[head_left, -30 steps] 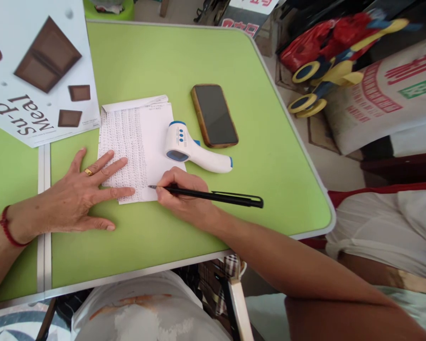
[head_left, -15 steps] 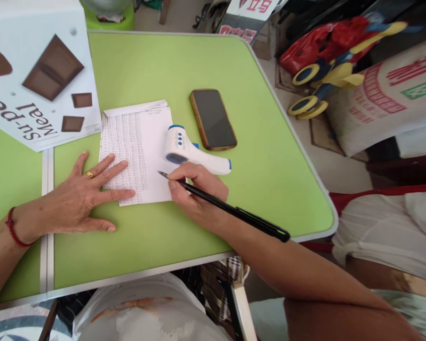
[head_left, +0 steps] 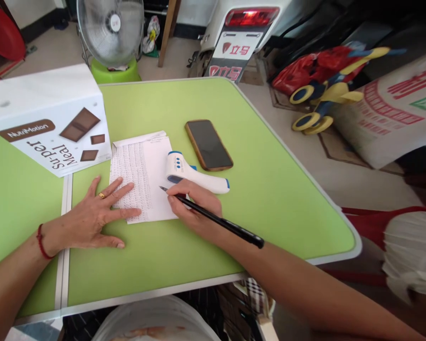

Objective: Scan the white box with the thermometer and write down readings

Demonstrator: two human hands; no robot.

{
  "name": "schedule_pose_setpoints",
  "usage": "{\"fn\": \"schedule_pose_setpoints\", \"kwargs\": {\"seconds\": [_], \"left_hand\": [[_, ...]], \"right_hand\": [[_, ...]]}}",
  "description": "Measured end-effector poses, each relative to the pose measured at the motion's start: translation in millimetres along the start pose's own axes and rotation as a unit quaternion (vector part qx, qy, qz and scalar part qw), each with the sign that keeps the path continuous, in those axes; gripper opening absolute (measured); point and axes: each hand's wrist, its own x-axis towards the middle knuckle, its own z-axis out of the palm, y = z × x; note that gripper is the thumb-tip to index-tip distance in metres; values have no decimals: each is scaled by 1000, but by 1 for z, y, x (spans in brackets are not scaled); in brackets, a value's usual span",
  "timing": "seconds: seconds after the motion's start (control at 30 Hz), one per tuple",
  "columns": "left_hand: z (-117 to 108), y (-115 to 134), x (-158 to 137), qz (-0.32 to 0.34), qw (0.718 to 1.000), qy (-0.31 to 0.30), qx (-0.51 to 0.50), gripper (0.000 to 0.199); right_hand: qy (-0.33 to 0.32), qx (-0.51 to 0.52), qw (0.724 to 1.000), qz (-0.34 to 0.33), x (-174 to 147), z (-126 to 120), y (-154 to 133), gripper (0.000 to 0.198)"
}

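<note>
A white sheet of paper (head_left: 152, 166) covered in small handwriting lies on the green table (head_left: 270, 189). My left hand (head_left: 95, 215), with a gold ring and a red wrist cord, lies flat with its fingers spread on the sheet's left part. My right hand (head_left: 195, 206) grips a black pen (head_left: 227, 223) whose tip hovers over the sheet's right side. A white and blue infrared thermometer (head_left: 193, 173) rests just behind my right hand, partly on the paper. A dark phone (head_left: 208, 144) in a brown case lies face up behind it.
A white box (head_left: 46, 118) printed with chocolate pieces sits at the table's back left. Beyond the table stand a fan (head_left: 110, 33) on a green base, a scooter's rear (head_left: 244, 33), a toy (head_left: 323, 94) and a printed sack (head_left: 390, 113). A person in white (head_left: 412, 255) sits at the right.
My right hand lifted the pen tip from the sheet's lower edge up toward the thermometer and tilted the pen. The camera tipped upward, showing the floor beyond. My left hand stayed put.
</note>
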Motion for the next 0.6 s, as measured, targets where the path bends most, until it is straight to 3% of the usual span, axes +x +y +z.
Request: {"fn": "schedule_pose_setpoints", "kwargs": {"seconds": [0.27,0.47,0.6], "left_hand": [[-3,-5,-2,9,998,56,8,59],[-8,-7,-2,6,994,107,18,41],[-5,-7,-2,-39,993,102,36,52]], "right_hand": [[-32,-10,998,-49,0,3,9,20],[-65,-71,992,-76,-4,3,17,30],[-103,-146,973,-146,-5,-1,21,27]]}}
